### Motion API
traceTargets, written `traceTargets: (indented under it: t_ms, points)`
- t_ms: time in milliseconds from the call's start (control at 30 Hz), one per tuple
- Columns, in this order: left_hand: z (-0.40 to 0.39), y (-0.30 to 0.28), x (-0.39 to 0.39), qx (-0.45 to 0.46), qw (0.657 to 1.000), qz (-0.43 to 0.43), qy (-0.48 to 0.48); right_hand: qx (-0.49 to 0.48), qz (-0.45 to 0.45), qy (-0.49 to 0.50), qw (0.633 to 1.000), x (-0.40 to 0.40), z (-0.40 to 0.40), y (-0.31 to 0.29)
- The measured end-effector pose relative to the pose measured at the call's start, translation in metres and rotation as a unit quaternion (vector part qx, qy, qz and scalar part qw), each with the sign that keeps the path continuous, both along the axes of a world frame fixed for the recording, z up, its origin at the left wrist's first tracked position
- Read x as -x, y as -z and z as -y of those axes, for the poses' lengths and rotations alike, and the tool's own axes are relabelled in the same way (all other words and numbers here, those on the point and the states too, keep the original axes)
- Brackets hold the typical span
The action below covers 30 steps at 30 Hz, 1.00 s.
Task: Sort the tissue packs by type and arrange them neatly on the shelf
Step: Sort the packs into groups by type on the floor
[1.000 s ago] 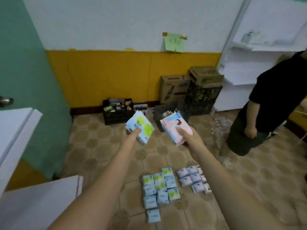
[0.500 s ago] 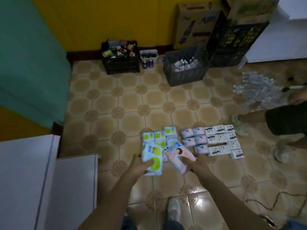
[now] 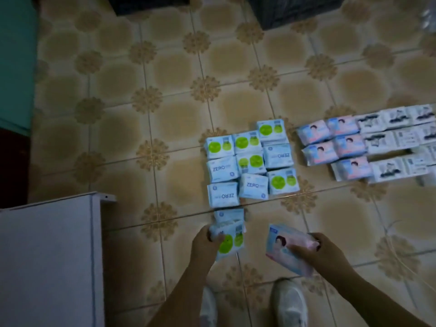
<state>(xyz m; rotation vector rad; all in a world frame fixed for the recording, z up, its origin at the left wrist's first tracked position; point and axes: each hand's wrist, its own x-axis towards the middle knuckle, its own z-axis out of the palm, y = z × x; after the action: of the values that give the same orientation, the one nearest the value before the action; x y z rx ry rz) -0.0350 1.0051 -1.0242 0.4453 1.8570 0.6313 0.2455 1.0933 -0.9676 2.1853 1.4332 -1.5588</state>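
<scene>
Patterned tile floor [image 3: 165, 74], dim light. White shelf unit [image 3: 47, 256] at lower left, top edge showing. On floor ahead: block of green-dot and ZERO packs [image 3: 250, 166] laid flat in rough rows; just right of it, pink-and-blue packs [image 3: 335, 147] in two columns; farther right, touching those, white packs with dark print [image 3: 398, 138]. Two dark crates [image 3: 295, 10] cut off at top edge. White shoes [image 3: 289, 303] at bottom. Left hand [image 3: 205, 241] curled round a green-dot pack [image 3: 230, 239], held low, just below the block's nearest pack. Right hand [image 3: 316, 251] gripping a pink pack [image 3: 286, 249], tilted, above bare tile.
</scene>
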Motion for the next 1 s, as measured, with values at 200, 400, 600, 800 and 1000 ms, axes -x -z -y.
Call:
traceTargets:
  t_ms: [200,400,600,800,1000]
  points:
    - [-0.017,0.15,0.01,0.035,0.998,-0.047,-0.021,0.018,-0.042,-0.015,0.999,-0.009,0.015,0.136]
    - [-0.04,0.083,-0.011,0.054,0.989,-0.134,0.006,0.027,-0.065,-0.005,0.997,-0.008,-0.006,0.104]
    - [-0.106,-0.102,-0.089,0.105,0.977,0.187,-0.022,0.056,-0.122,0.067,0.989,0.002,-0.081,-0.07]
    - [-0.182,-0.212,-0.149,0.073,0.951,0.294,-0.064,-0.018,-0.125,0.132,0.983,-0.029,-0.157,-0.18]
    - [-0.239,-0.177,-0.221,0.1,0.978,0.168,-0.075,-0.016,-0.065,0.176,0.982,-0.088,-0.18,-0.132]
